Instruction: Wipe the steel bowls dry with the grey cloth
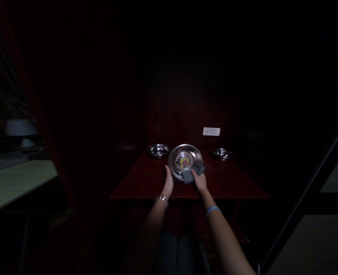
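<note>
A round, shiny steel plate (197, 153) with a yellow and red sticker at its centre is held up, tilted, over the dark red table. My left hand (168, 182) grips its lower left rim, with the thumb along the edge. In my right hand (200, 181) is a grey cloth (187, 177), pressed against the lower right part of the plate. The fingers of my right hand are partly hidden by the cloth, and those of my left hand lie behind the plate.
On the red table (140, 183), a steel dish (158, 151) stands back left and a smaller steel bowl (221, 154) back right. A white socket panel (211, 131) is on the back wall. Further left, a lamp (21, 128) stands by a pale tabletop (20, 179).
</note>
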### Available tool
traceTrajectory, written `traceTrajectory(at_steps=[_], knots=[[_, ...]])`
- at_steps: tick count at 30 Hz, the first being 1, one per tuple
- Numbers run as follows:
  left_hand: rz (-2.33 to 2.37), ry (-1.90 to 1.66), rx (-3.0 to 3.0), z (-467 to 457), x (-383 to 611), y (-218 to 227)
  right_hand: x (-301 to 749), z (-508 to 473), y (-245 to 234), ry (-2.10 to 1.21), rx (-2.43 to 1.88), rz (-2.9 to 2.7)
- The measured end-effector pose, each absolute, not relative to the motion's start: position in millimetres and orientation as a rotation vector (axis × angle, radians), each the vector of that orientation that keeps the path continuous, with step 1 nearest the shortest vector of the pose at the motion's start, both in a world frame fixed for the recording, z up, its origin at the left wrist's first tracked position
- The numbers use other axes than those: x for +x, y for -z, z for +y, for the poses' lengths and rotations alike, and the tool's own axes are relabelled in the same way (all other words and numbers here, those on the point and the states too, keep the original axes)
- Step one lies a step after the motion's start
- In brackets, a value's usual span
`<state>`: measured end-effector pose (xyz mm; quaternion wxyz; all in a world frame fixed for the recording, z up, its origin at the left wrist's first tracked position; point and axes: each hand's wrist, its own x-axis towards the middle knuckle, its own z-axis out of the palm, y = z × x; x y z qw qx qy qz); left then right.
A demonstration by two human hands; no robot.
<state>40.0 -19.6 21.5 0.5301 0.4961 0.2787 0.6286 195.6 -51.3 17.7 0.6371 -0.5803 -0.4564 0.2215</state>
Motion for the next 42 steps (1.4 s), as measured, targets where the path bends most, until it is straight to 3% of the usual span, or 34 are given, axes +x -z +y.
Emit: traceTrajectory(at_steps=[42], knots=[[0.821, -1.42, 0.91, -30, 40, -35, 198, -48, -14, -0.495, -1.333, -1.055]])
